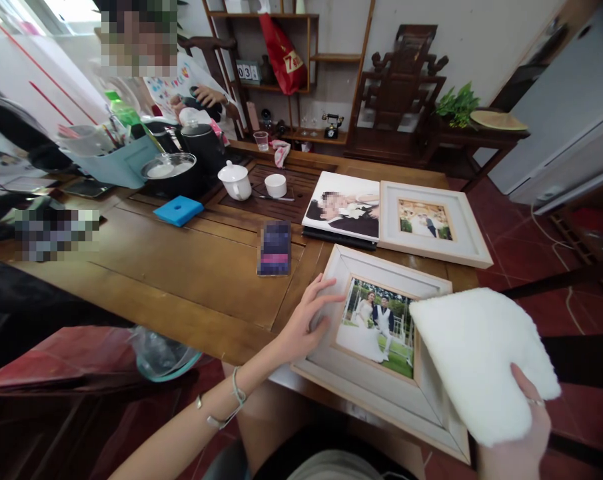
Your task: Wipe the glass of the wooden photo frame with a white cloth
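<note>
A white-framed wedding photo (351, 383) lies at the near edge of the wooden table (196, 267). My left hand (306, 320) rests on the frame's left border, fingers spread flat. My right hand (521, 433) grips a folded white cloth (481, 360) that lies over the frame's right side. Behind it lie a second white picture frame (434, 223) and a large unframed photo print (344, 207).
A phone (274, 248) lies in the table's middle. Farther back are a white teapot (235, 180), a cup (276, 185), a blue sponge (178, 210), a black kettle (201, 143) and a lidded pot (170, 170). Another person sits across the table at the far left. A carved chair (401, 87) stands behind.
</note>
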Motion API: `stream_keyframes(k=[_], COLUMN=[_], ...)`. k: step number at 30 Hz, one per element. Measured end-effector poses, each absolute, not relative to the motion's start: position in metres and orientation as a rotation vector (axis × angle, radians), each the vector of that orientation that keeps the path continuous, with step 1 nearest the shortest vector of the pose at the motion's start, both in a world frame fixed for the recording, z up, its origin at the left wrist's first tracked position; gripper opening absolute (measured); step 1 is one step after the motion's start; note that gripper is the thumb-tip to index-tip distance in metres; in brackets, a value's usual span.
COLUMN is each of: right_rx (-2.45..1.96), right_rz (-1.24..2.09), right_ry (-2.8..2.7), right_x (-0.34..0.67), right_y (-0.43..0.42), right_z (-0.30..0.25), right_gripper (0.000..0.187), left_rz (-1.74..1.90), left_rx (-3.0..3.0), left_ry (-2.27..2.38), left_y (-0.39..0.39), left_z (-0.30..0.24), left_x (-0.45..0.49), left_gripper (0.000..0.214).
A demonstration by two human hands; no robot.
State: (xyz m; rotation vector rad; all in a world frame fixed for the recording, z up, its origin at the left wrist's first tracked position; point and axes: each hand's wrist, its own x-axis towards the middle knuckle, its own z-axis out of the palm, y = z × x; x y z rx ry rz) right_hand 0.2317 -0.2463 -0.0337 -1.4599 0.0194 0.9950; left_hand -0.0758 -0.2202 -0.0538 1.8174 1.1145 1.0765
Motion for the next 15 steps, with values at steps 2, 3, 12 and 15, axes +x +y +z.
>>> stream_keyframes(k=[2,3,12,15], right_rx=[-1.459,-1.459,-1.401,-1.34], right_rz=[1.018,1.02,1.021,0.911], right_ry=[-0.021,-0.046,-0.032,-0.178], right_x=[0.229,0.2287,0.2312,0.2305], right_y=[-0.2436,-0.2428,-0.2423,-0.2426], right_z=[-0.0283,-0.0269,-0.0326,-0.0314], right_gripper=[0.036,0.035,0.036,0.043], left_rz=[1.09,1.089,0.997,0.979], left_rx=[1.796,1.787,1.845,1.85], left_ry=[1.111,1.113,1.112,1.122], left_y=[-0.2208,-0.221,-0.2232,-0.2241], left_z=[-0.0522,-0.0511,-0.047,-0.0481], left_x=[-0.0765,-0.077,-0.0842,-0.0844], left_gripper=[0.052,0.053,0.066,0.068])
